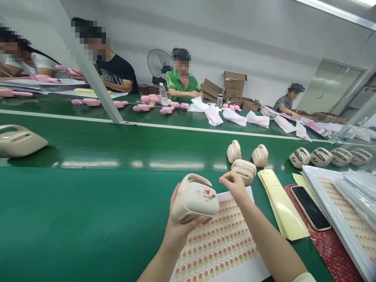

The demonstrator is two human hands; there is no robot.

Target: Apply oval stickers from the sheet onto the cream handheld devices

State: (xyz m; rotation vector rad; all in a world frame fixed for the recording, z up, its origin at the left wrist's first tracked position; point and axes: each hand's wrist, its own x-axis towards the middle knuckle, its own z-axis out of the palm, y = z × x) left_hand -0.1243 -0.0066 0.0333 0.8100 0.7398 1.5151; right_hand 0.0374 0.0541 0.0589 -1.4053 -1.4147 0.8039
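A rounded cream device with a carry handle (195,199) rests in my left hand (176,231), held up and tilted, its front bearing a red flower print. My fingers wrap round its side and underside. Just right of it, my right hand (235,186) is raised with thumb and fingertips pinched together. Whatever is in that pinch, if anything, is too small to make out. Below both hands lies a white sheet of oval stickers (217,246), partly covered by my forearms. Beyond my right hand stands another cream device (244,170).
Further cream devices stand on the belt (88,141), several at right and one (23,141) at far left. Yellow strips (283,207), a phone (310,207) and stacked sticker sheets (331,203) lie to my right. Across the belt, co-workers sit among pink items (143,106).
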